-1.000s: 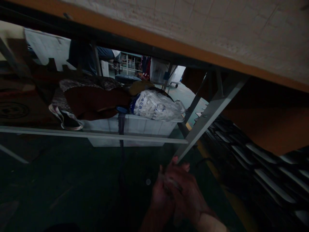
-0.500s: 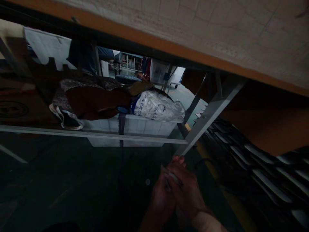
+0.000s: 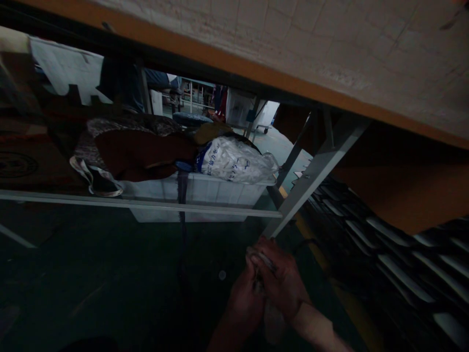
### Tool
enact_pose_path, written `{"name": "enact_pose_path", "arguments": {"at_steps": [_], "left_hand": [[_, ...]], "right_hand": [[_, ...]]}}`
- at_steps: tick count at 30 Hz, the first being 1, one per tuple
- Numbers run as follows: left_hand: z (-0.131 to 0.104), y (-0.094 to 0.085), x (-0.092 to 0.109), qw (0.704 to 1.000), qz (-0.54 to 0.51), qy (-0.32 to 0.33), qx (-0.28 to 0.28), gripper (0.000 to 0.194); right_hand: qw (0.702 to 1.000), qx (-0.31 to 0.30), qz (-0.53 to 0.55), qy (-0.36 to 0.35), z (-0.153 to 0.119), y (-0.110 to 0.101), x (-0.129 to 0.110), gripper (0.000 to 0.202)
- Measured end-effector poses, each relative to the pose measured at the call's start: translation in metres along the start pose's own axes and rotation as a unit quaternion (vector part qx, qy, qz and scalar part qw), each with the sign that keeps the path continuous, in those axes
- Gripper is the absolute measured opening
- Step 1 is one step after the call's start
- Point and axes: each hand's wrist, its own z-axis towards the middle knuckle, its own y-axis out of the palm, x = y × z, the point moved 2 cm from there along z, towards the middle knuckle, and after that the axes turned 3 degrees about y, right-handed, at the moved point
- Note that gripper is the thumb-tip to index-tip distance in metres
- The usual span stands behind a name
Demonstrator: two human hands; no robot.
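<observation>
Low under the table, my left hand [image 3: 245, 296] and my right hand [image 3: 284, 278] are pressed together, fingers closed. Between them is a thin, pale, crumpled strip [image 3: 269, 261], perhaps plastic or cloth; its kind is too dark to make out. A pale piece [image 3: 273, 322] hangs below my right hand, seemingly part of the same thing. Just beyond my fingers stands the grey metal table leg [image 3: 309, 183]. On the floor to the left of my hands lies a small pale disc [image 3: 222, 275].
A white bin [image 3: 216, 195] behind a metal crossbar [image 3: 220, 210] holds a printed plastic bag [image 3: 238, 164] and brown cloth [image 3: 142, 151]. The tabletop edge [image 3: 220, 58] runs overhead. A cardboard box [image 3: 18, 156] stands left; dark slatted racks [image 3: 395, 264] stand right.
My hands stay together around the pale strip; my right hand has turned slightly and its fingers have closed further over it. The view has shifted slightly.
</observation>
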Motion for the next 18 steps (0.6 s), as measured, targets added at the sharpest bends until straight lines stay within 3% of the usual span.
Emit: {"name": "enact_pose_path", "arguments": {"at_steps": [5,9,11,14,18], "left_hand": [[0.004,0.014,0.006,0.997,-0.057,-0.005,-0.048,0.029],[0.003,0.026,0.014,0.968,-0.192,-0.037,-0.154,0.035],[0.002,0.026,0.015,0.959,-0.209,-0.047,-0.186,0.036],[0.003,0.02,0.012,0.957,-0.207,-0.039,-0.2,0.034],[0.003,0.018,0.008,0.962,-0.194,-0.032,-0.192,0.032]], "right_hand": [[0.996,-0.004,-0.089,-0.001,0.003,-0.003,0.001,0.021],[0.998,0.051,0.043,0.007,0.003,-0.013,0.004,0.018],[0.997,0.025,0.065,0.023,0.002,-0.014,0.003,0.011],[0.999,-0.031,0.021,0.027,-0.002,-0.01,-0.002,0.011],[0.996,-0.006,-0.081,-0.032,-0.003,-0.004,-0.012,0.023]]}}
